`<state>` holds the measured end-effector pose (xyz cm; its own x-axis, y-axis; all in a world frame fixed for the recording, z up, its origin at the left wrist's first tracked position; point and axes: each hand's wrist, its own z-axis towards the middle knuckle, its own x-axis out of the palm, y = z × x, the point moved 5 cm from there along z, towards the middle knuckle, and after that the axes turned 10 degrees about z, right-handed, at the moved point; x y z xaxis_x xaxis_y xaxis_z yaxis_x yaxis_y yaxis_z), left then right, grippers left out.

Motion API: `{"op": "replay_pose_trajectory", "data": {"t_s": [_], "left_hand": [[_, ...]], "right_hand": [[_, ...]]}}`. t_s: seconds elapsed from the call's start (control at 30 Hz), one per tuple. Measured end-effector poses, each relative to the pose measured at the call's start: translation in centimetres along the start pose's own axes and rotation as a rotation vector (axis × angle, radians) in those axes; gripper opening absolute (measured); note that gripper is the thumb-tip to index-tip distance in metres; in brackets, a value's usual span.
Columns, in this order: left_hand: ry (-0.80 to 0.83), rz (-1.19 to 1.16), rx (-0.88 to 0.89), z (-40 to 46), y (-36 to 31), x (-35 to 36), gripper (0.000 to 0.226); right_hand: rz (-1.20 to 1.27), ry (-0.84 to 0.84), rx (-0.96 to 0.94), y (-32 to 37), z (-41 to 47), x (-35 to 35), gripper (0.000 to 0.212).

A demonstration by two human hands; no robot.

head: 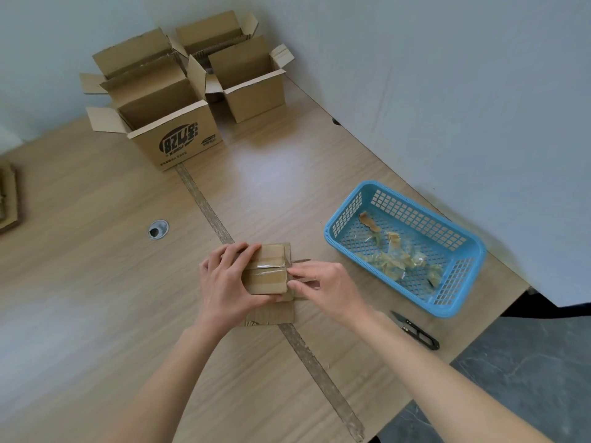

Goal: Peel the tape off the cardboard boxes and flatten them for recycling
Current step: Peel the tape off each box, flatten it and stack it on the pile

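Hands: left hand [231, 276] gripping the small taped box [267, 273]; right hand [323, 286] pinching its tape [268, 266].
Desk [96, 282]: thread snips [415, 330] lying beside the blue basket [463, 302] holding tape scraps [393, 257].
Behind: open cardboard boxes [179, 135] standing.

Taped small box [267, 271], four open boxes [179, 103] behind

Left hand [231, 276] grips small cardboard box [266, 272] on wooden table [96, 282], fingers curled over far edge. Right hand [323, 284] pinches at box's right side, by clear tape [267, 266] across top. Blue basket [405, 247] to right holds crumpled tape scraps [396, 260]. Black snips [415, 330] just beside basket. Open boxes [179, 100] at far end. Flattened cardboard [8, 196] at left edge.
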<state>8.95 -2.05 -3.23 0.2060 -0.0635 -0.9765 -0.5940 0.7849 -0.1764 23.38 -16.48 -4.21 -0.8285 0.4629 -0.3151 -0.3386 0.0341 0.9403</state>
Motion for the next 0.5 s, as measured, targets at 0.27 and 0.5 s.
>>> {"op": "replay_pose_trajectory", "data": {"t_s": [0.27,0.5], "left_hand": [[-0.011,0.023,-0.008,0.1,0.1,0.2,0.103],[0.002,0.029,-0.018,0.0,0.3,0.5,0.102]], "right_hand": [[-0.131,-0.111,-0.079,0.9,-0.3,0.4,0.013],[-0.189,-0.183,-0.043,1.2,-0.4,0.8,0.004]]}}
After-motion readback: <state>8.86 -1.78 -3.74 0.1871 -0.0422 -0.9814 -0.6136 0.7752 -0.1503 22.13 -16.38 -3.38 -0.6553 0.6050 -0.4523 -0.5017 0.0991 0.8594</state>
